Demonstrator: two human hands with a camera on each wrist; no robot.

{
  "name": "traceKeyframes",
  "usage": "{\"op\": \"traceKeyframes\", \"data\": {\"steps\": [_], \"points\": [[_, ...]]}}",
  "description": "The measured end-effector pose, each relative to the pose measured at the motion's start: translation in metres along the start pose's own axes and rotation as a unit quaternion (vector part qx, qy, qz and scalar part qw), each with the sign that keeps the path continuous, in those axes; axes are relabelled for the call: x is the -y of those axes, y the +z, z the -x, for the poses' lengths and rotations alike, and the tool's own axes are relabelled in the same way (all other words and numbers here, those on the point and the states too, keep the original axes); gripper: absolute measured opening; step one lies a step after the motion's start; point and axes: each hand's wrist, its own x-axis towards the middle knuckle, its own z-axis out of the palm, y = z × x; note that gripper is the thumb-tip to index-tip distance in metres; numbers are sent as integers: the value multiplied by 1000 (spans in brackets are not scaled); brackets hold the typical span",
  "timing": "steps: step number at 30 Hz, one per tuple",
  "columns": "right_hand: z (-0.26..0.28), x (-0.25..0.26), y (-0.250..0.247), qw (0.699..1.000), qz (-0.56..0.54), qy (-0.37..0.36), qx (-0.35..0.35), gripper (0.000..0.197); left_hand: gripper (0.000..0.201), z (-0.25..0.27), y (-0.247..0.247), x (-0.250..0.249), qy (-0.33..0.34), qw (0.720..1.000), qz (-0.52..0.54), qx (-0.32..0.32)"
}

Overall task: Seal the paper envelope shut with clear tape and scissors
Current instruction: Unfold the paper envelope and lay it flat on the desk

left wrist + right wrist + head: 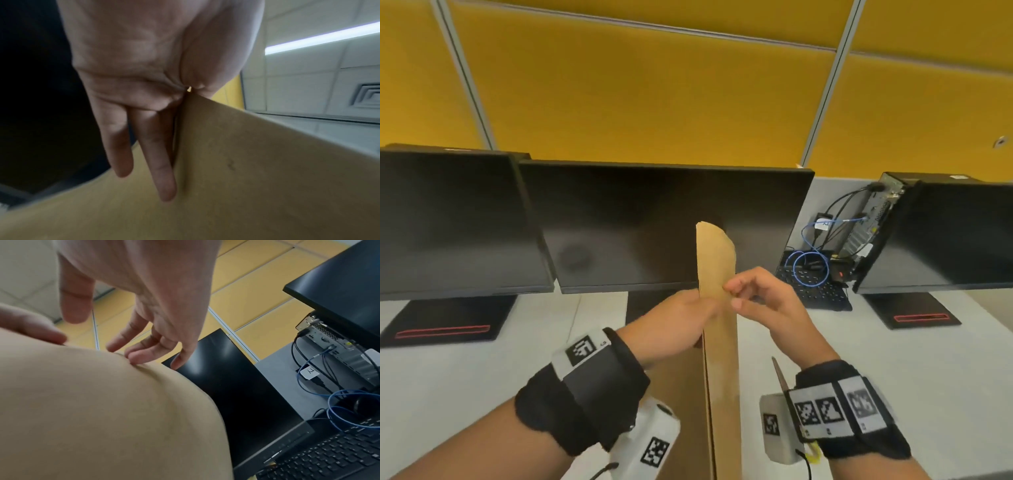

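A brown paper envelope (717,260) stands upright above the desk and shows edge-on in the head view. My left hand (705,308) grips it from the left: straight fingers (156,154) lie flat on one face and the thumb (35,327) presses the other face. My right hand (732,294) hovers at the envelope's upper right edge. Its curved fingertips (131,353) touch the bent paper (92,402) while its thumb stays off it. A scissors blade (779,373) pokes out from behind my right wrist; the rest of the scissors is hidden. I see no tape.
Three dark monitors (661,222) line the back of the white desk (928,377) in front of a yellow partition. A black keyboard (815,291), a coiled blue cable (810,269) and a small PC (873,219) with plugged-in cables sit at the right.
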Motion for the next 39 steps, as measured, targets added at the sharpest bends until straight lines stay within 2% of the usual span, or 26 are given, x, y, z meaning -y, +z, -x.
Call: {"op": "traceKeyframes", "data": {"steps": [4, 6, 9, 12, 15, 19, 23, 27, 34, 36, 39], "points": [[-16, -1, -16, 994, 87, -3, -71, 27, 31, 25, -10, -23, 25, 998, -56, -24], [-28, 3, -23, 990, 112, -3, -80, 36, 27, 39, -15, -34, 39, 997, -61, -34], [-49, 15, -35, 993, 97, -18, -59, 54, 28, 59, -20, -49, 57, 994, -83, -46], [-71, 30, -45, 993, 106, -52, 3, 63, 26, 72, -22, -58, 72, 988, -110, -82], [-85, 49, -53, 995, 73, -57, 26, 54, 24, 77, -29, -56, 77, 981, -121, -134], [-96, 62, -62, 992, 90, -74, -51, 26, 23, 77, -39, -39, 52, 983, -85, -153], [-93, 64, -62, 988, 131, -77, 0, 10, 24, 68, -47, -15, 31, 977, -87, -194], [-88, 63, -58, 979, 178, -102, 1, 10, 24, 55, -53, 9, 11, 971, -75, -228], [-87, 63, -37, 973, 210, -92, 16, 14, 23, 31, -63, 44, -33, 960, -15, -277], [-87, 62, -28, 974, 209, -82, 18, 13, 28, 25, -62, 48, -24, 954, -6, -298], [-89, 59, -13, 970, 227, -82, 26, 13, 42, 18, -62, 48, 31, 935, -14, -354]]}}
